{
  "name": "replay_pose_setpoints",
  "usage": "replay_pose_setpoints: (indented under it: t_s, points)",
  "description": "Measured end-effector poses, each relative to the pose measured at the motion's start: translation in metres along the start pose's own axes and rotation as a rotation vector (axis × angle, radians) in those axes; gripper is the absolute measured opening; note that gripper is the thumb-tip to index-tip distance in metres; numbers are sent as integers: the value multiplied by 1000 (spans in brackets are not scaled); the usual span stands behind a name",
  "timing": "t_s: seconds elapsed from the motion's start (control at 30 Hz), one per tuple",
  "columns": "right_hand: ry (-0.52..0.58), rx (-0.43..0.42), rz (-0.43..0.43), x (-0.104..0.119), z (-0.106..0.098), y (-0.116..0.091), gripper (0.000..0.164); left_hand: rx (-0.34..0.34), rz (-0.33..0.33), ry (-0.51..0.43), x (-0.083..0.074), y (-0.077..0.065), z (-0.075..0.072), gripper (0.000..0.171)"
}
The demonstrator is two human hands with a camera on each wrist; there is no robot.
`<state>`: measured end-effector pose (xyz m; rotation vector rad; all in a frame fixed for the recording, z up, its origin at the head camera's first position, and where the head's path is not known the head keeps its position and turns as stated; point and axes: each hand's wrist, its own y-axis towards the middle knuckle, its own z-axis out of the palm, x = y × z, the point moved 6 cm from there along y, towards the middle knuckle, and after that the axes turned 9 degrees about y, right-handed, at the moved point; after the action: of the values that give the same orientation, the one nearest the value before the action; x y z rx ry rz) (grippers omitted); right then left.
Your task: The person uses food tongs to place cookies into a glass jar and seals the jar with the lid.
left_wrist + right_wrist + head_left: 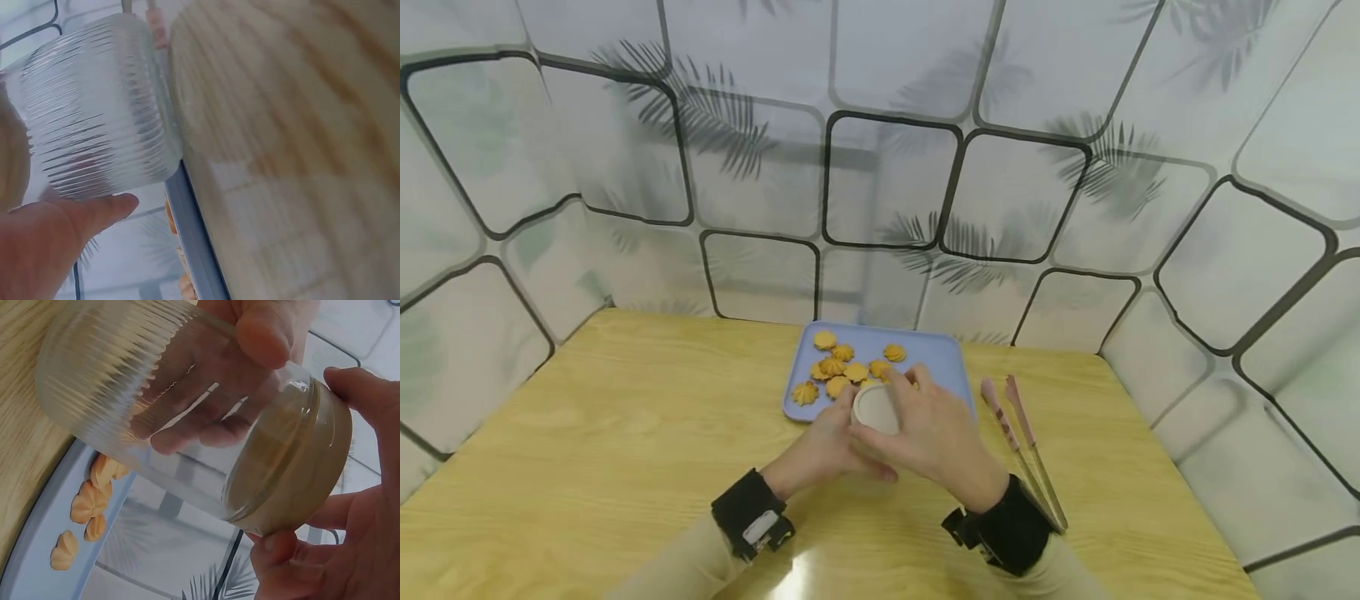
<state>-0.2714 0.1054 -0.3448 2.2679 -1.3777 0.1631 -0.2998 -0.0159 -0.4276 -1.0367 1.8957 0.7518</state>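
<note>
A ribbed clear glass jar [119, 381] is held upright between both hands, just above or on the table; I cannot tell which. My left hand [831, 450] grips the jar's side, and its fingers show through the glass in the right wrist view. Around the rim of the beige lid [877, 408] curl the fingers and thumb of my right hand [936, 429]. The lid [319, 469] sits on the jar's mouth. Left of the jar [100, 106], in the left wrist view, lies part of a hand.
Behind the hands lies a blue tray [943, 358] with several shell-shaped cookies [832, 367] on it. To the right, tongs [1033, 458] with pink handles rest on the wooden table [647, 400]. Patterned curtain-like walls [760, 167] surround the table's back and sides.
</note>
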Motion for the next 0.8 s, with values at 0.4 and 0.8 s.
replay_pose_setpoints:
  t_s: [0.4,0.8]
  points:
    - [24,-1,49,-3,4,2,64,102,19,132,-8,3,-6,97]
    - [132,51,-41,-5,7,5,63,115,58,181,-9,3,-12,101]
